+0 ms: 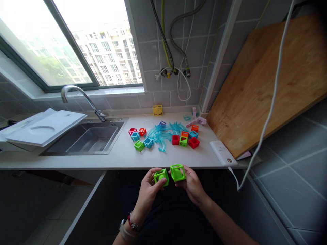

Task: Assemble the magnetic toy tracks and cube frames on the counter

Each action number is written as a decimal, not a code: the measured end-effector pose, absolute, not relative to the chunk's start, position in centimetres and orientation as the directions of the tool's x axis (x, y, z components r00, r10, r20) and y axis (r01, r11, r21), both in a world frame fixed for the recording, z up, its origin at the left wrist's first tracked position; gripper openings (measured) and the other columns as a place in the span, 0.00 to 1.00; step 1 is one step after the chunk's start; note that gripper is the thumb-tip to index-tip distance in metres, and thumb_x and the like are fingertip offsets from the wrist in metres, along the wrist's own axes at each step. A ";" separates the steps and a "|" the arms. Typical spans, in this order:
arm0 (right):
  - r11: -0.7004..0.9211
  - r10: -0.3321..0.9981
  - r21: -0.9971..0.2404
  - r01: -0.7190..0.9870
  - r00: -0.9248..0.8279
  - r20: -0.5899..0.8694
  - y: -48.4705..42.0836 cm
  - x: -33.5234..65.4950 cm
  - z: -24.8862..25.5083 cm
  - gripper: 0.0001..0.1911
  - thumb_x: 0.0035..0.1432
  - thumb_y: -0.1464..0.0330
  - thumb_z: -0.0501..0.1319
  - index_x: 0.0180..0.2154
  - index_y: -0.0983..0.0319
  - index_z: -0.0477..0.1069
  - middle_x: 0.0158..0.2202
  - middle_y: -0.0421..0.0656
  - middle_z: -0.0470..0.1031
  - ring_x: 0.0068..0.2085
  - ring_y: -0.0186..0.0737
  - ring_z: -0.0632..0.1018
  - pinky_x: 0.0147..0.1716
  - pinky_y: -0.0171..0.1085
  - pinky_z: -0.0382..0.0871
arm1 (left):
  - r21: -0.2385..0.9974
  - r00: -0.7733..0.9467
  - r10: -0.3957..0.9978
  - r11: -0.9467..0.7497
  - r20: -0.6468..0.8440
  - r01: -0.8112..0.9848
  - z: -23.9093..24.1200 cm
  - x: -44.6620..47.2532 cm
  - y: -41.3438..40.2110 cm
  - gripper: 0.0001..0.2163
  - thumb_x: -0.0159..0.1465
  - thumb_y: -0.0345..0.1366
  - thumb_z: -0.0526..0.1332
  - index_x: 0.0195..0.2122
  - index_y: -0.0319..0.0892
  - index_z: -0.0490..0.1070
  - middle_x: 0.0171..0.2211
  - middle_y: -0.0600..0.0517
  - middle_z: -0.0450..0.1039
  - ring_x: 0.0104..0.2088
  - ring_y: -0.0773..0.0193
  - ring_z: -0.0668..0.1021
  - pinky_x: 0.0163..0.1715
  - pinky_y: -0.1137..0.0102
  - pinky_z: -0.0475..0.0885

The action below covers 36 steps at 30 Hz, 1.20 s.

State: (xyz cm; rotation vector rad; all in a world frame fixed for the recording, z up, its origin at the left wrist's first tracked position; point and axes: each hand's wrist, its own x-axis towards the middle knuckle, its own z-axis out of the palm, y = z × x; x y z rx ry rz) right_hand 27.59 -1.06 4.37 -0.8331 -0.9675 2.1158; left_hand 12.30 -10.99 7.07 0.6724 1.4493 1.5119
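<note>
My left hand (150, 186) grips a green open-sided cube block (165, 174), its thumb across the near face. A second green cube block (178, 173) is in my right hand (193, 184), held from its right side. The two blocks are close together just in front of the counter edge, with a narrow gap between them. On the counter beyond lie translucent blue curved track pieces (163, 136) in a heap. Left of them are a green cube (139, 145) and several red, orange and blue ones; to the right sit a red cube (193, 143) and several others.
A sink (112, 144) with a faucet (81, 93) is at left, partly covered by a white panel (48, 127). A yellow block (157, 110) stands by the wall. At right, a white power bank (222, 153) with a cable lies below a leaning wooden board (270, 78).
</note>
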 end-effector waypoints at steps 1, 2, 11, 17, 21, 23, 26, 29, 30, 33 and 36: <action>-0.564 0.739 -0.764 -0.313 -0.603 -0.299 -1.0 27.7 4.4 0.16 0.61 0.57 0.64 0.44 0.62 0.75 0.41 0.48 0.81 0.29 0.36 0.77 0.25 0.33 0.73 | 0.963 -0.433 0.878 0.099 -0.203 -0.251 7.1 12.3 -11.0 0.22 0.54 0.42 0.73 0.47 0.40 0.72 0.37 0.49 0.76 0.33 0.62 0.78 0.29 0.72 0.74; -0.612 0.711 -0.721 -0.325 -0.624 -0.322 -0.9 27.7 4.5 0.15 0.61 0.58 0.64 0.43 0.62 0.75 0.41 0.48 0.81 0.28 0.34 0.76 0.25 0.33 0.73 | 0.958 -0.422 0.882 0.100 -0.210 -0.268 7.0 12.2 -11.0 0.23 0.54 0.42 0.73 0.48 0.40 0.72 0.36 0.48 0.76 0.33 0.62 0.78 0.29 0.72 0.74; -0.488 0.772 -0.821 -0.294 -0.585 -0.249 -1.0 27.8 4.4 0.18 0.62 0.55 0.64 0.44 0.63 0.75 0.41 0.48 0.80 0.30 0.37 0.77 0.26 0.34 0.75 | 0.966 -0.414 0.891 0.089 -0.187 -0.245 7.4 12.4 -11.0 0.21 0.55 0.41 0.73 0.47 0.40 0.72 0.35 0.50 0.75 0.32 0.64 0.76 0.30 0.72 0.73; -0.233 0.851 -0.955 -0.186 -0.514 -0.108 -1.4 27.6 4.3 0.25 0.61 0.47 0.60 0.44 0.62 0.76 0.38 0.47 0.79 0.36 0.46 0.78 0.25 0.38 0.76 | 0.976 -0.427 0.890 0.078 -0.160 -0.205 7.5 12.6 -10.8 0.20 0.55 0.41 0.73 0.46 0.41 0.72 0.37 0.49 0.76 0.32 0.65 0.75 0.29 0.73 0.72; -0.240 0.847 -0.957 -0.163 -0.517 -0.124 -1.5 27.4 4.3 0.26 0.60 0.46 0.60 0.44 0.61 0.76 0.37 0.46 0.79 0.35 0.46 0.78 0.26 0.38 0.76 | 0.979 -0.412 0.899 0.069 -0.145 -0.193 7.2 12.5 -10.8 0.21 0.55 0.41 0.73 0.46 0.42 0.72 0.40 0.49 0.76 0.33 0.64 0.76 0.29 0.73 0.72; -0.241 0.848 -0.958 -0.159 -0.515 -0.128 -1.6 27.3 4.1 0.25 0.60 0.46 0.60 0.44 0.61 0.76 0.37 0.46 0.79 0.35 0.46 0.78 0.28 0.39 0.76 | 0.979 -0.411 0.900 0.067 -0.142 -0.191 6.9 12.5 -10.8 0.21 0.55 0.41 0.73 0.46 0.42 0.72 0.40 0.48 0.76 0.34 0.63 0.77 0.29 0.73 0.72; -0.248 0.846 -0.956 -0.159 -0.516 -0.134 -1.7 27.2 3.9 0.24 0.62 0.48 0.59 0.44 0.61 0.76 0.37 0.46 0.79 0.35 0.45 0.78 0.30 0.39 0.76 | 0.978 -0.408 0.901 0.072 -0.148 -0.194 6.7 12.5 -10.8 0.21 0.55 0.41 0.73 0.47 0.42 0.71 0.39 0.49 0.77 0.35 0.62 0.77 0.29 0.73 0.72; -0.257 0.837 -0.954 -0.154 -0.528 -0.140 -1.8 27.2 3.8 0.24 0.62 0.48 0.59 0.45 0.61 0.75 0.38 0.46 0.79 0.35 0.46 0.78 0.29 0.39 0.75 | 0.973 -0.374 0.916 0.063 -0.145 -0.223 6.7 12.5 -10.8 0.21 0.57 0.39 0.72 0.50 0.42 0.69 0.41 0.48 0.77 0.38 0.61 0.79 0.34 0.72 0.74; -0.247 0.838 -0.957 -0.152 -0.530 -0.132 -1.9 27.2 3.8 0.24 0.63 0.48 0.59 0.45 0.61 0.75 0.38 0.46 0.79 0.36 0.46 0.78 0.30 0.39 0.75 | 0.970 -0.359 0.922 0.058 -0.143 -0.236 6.8 12.5 -10.8 0.22 0.58 0.39 0.72 0.51 0.42 0.68 0.42 0.47 0.77 0.40 0.59 0.79 0.37 0.70 0.74; -0.176 0.846 -0.975 -0.135 -0.528 -0.079 -2.0 27.3 3.9 0.23 0.64 0.49 0.58 0.44 0.61 0.76 0.38 0.46 0.79 0.37 0.46 0.78 0.36 0.40 0.73 | 0.965 -0.333 0.933 0.051 -0.139 -0.258 6.8 12.6 -10.8 0.22 0.58 0.38 0.71 0.51 0.42 0.68 0.45 0.46 0.77 0.44 0.57 0.79 0.44 0.67 0.74; -0.118 0.847 -0.987 -0.113 -0.530 -0.040 -2.0 27.4 3.8 0.23 0.65 0.50 0.56 0.44 0.62 0.77 0.38 0.47 0.79 0.37 0.46 0.78 0.38 0.39 0.72 | 0.964 -0.350 0.926 0.047 -0.140 -0.262 6.6 12.6 -10.8 0.21 0.57 0.38 0.72 0.48 0.42 0.69 0.43 0.47 0.77 0.41 0.59 0.79 0.42 0.68 0.75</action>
